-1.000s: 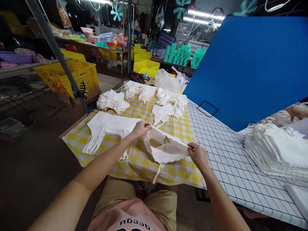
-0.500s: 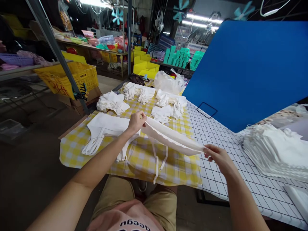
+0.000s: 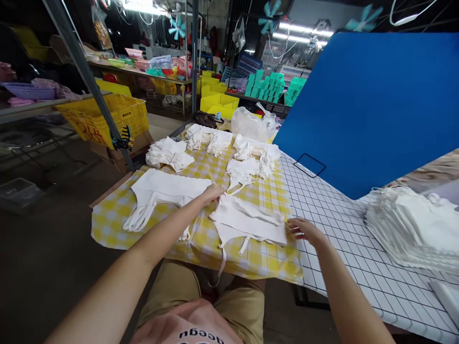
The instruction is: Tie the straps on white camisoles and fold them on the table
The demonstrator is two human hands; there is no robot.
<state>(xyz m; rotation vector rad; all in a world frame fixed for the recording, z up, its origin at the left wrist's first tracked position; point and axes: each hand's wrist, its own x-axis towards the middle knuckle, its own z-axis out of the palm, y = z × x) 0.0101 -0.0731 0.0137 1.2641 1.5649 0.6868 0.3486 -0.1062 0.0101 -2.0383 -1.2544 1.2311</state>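
A white strappy bra top lies spread on the yellow checked cloth, its top edge rumpled and one strap hanging over the front edge. My left hand is closed at its upper left corner, with the fingertips partly hidden. Just off the right end of the same top, my right hand has its fingers apart and holds nothing. To the left is a neat stack of white bra tops, their straps toward me; my left forearm crosses over part of it.
Behind are more white garment piles and a clear plastic bag. A tall stack of white garments sits right on the grid-patterned cloth. A blue board leans at the right. A metal post and yellow crate stand left.
The bra top, stretched in the air between both hands before, now lies on the cloth. My right hand has let go and moved slightly left; my left hand is lower, at the corner.
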